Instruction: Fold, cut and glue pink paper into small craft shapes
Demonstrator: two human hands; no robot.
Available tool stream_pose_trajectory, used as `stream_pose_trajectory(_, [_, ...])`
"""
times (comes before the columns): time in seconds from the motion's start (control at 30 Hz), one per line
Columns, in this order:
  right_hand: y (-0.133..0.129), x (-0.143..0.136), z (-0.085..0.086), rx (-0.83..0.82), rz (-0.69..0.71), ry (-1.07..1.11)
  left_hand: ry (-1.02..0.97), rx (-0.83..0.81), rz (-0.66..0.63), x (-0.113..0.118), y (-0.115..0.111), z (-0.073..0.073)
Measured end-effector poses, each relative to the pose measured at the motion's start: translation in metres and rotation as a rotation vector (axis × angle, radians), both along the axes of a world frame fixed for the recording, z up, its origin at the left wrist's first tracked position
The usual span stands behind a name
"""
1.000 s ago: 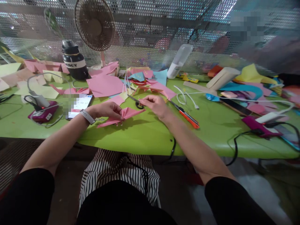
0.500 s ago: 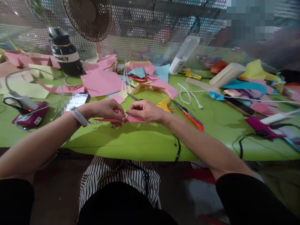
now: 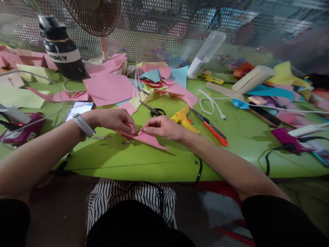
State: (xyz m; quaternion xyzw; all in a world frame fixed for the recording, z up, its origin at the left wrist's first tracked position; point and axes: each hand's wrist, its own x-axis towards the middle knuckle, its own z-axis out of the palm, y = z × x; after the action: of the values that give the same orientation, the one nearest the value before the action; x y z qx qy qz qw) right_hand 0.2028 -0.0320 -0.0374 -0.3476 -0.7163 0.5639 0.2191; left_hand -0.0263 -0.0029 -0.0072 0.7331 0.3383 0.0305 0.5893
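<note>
A folded strip of pink paper (image 3: 151,140) lies between my hands, slanting down to the right over the green table (image 3: 123,161). My left hand (image 3: 117,121), with a white watch on the wrist, is closed on the paper's left part. My right hand (image 3: 164,127) pinches the paper near the middle, thumb and forefinger together, close to the left fingertips. Small silvery bits (image 3: 101,138) are scattered on the table left of the paper. Just past my right hand are black-handled scissors (image 3: 157,112) and a yellow glue gun (image 3: 183,120).
An orange utility knife (image 3: 214,132) lies to the right, with a white cable (image 3: 213,106) behind it. A phone (image 3: 81,109) is beyond my left wrist. Pink sheets (image 3: 110,90), a black bottle (image 3: 64,55) and a fan (image 3: 92,13) stand behind. Purple power strips (image 3: 289,139) sit at both sides.
The pink paper has tilted, so its right end now points down toward me and shows more surface. Both hands stay close together on it. The view has shifted slightly.
</note>
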Motion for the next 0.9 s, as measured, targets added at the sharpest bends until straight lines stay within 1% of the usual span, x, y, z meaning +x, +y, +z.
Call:
stream_pose_trajectory(0.07, [0.001,0.004,0.0,-0.063,0.045,-0.012,0.027,-0.008,-0.012,0.004,0.005,0.0])
stream_pose_trajectory(0.1, [0.002,0.005,-0.001,-0.103,0.054,-0.015,0.038,0.035,-0.023,0.005,0.006,0.0])
stream_pose_trajectory(0.13, [0.003,0.007,-0.003,-0.143,0.046,-0.012,0.043,0.121,-0.023,0.007,0.007,0.0])
stream_pose_trajectory(0.17, [0.004,0.008,-0.005,-0.183,0.02,-0.005,0.039,0.246,-0.002,0.008,0.007,0.0])
stream_pose_trajectory(0.23, [0.004,0.01,-0.01,-0.255,-0.074,0.011,0.008,0.569,0.111,0.01,0.001,0.0])
stream_pose_trajectory(0.3, [0.003,0.011,-0.015,-0.311,-0.19,0.023,-0.032,0.88,0.237,0.011,-0.009,-0.004])
stream_pose_trajectory(0.33, [0.002,0.011,-0.017,-0.339,-0.241,0.025,-0.032,0.999,0.257,0.011,-0.016,-0.007])
stream_pose_trajectory(0.37, [0.0,0.011,-0.019,-0.369,-0.285,0.026,-0.011,1.081,0.246,0.01,-0.023,-0.011])
stream_pose_trajectory(0.43, [-0.002,0.011,-0.021,-0.427,-0.331,0.022,0.063,1.183,0.169,0.009,-0.037,-0.021])
stream_pose_trajectory(0.5, [-0.003,0.011,-0.02,-0.461,-0.324,-0.003,0.13,1.224,0.08,0.009,-0.046,-0.032])
stream_pose_trajectory(0.57, [-0.003,0.01,-0.019,-0.442,-0.269,-0.066,0.164,1.239,0.005,0.009,-0.052,-0.041])
stream_pose_trajectory(0.67, [-0.001,0.01,-0.018,-0.316,-0.195,-0.226,0.174,1.233,-0.054,0.01,-0.055,-0.049])
stream_pose_trajectory(0.73, [-0.002,0.009,-0.018,-0.161,-0.204,-0.339,0.173,1.193,-0.058,0.009,-0.055,-0.05])
stream_pose_trajectory(0.8, [-0.005,0.009,-0.018,0.09,-0.264,-0.458,0.183,1.156,-0.072,0.009,-0.056,-0.052])
stream_pose_trajectory(0.9, [-0.013,0.008,-0.02,0.569,-0.325,-0.568,0.218,1.172,-0.123,0.008,-0.056,-0.055])
